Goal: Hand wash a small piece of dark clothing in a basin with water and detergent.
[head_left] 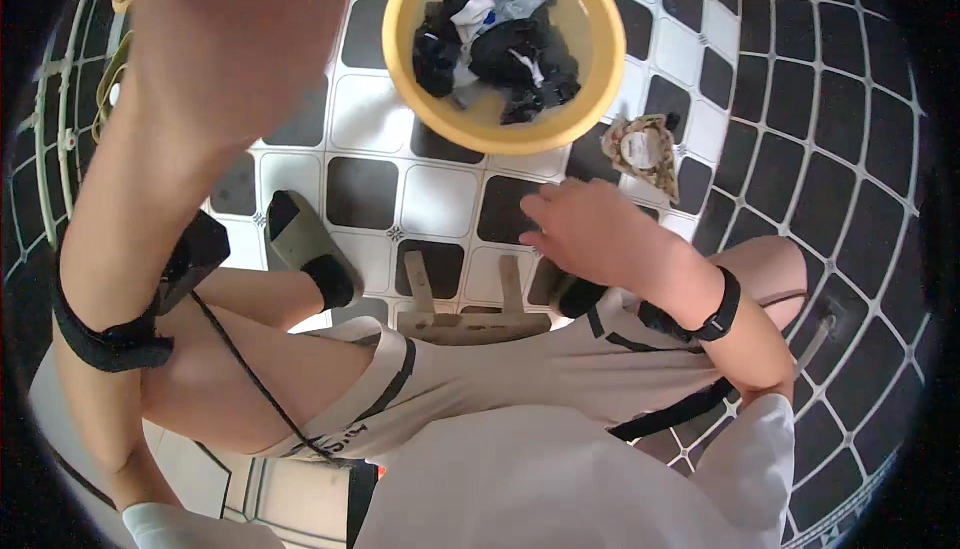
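Close and blurred at the upper left is my left hand [245, 39], lifted over the floor. Most of its fingers lie beyond the top edge or are smeared; one fingertip shows above the basin rim. My right hand [595, 229] hangs loosely below the basin, fingers slightly bent and apart, with nothing in it. The round yellow basin [398, 74] stands on the floor ahead of me. Wet dark cloth pieces [505, 49] lie bunched in its cloudy water, with some white and grey-blue parts among them.
A crumpled patterned packet [642, 152] lies right of the basin. Between my slippered feet is a beige low stool [470, 327]. Dark tiled wall [820, 139] rises at the right; a pale metal rack [55, 139] stands far left. A black cord [245, 364] crosses my left thigh.
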Motion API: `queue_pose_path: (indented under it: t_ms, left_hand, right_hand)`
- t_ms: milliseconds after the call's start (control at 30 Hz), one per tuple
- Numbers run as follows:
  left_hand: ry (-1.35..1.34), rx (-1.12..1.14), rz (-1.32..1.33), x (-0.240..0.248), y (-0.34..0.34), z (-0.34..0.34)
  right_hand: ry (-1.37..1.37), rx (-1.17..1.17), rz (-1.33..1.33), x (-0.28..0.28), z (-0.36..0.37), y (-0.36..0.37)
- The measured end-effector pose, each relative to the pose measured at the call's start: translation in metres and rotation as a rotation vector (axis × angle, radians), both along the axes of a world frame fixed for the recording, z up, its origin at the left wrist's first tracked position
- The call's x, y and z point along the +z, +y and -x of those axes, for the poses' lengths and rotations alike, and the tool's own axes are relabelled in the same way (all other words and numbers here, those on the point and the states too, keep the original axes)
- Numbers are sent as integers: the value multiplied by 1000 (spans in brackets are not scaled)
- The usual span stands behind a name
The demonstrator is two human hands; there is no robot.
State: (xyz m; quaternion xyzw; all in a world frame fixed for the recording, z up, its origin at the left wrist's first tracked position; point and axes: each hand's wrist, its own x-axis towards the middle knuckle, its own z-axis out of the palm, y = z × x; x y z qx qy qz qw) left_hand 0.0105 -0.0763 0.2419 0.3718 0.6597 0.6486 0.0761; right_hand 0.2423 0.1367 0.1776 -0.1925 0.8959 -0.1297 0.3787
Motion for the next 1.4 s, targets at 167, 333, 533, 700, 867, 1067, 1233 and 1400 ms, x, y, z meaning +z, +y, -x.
queue_pose_path:
  t_ms: [167, 333, 533, 700, 867, 1067, 1233, 1400]
  left_hand:
    - [-6, -454, -136, 10, 53, -15]
    - [55, -291, -201, 47, 61, -39]
    - [2, -248, 105, 68, 60, -60]
    - [111, -325, 44, 82, 64, -67]
    - [104, -335, 97, 69, 64, -74]
    - [95, -326, 8, 66, 50, -65]
    - [98, -291, -20, 58, 46, -57]
    - [93, -267, -18, 56, 37, -53]
  right_hand:
    - [413, -394, 100, 94, 0, 27]
    - [928, -1096, -244, 189, -108, 71]
    - [111, -2022, -223, 125, -311, 66]
    - [-331, -2161, 194, 25, -393, -10]
    - [-185, -2329, 487, -32, -406, -56]
    - [-16, -2552, 592, -122, -448, -62]
    - [-117, -2454, 572, -125, -454, -74]
    - [28, -3060, 1061, -96, -433, -62]
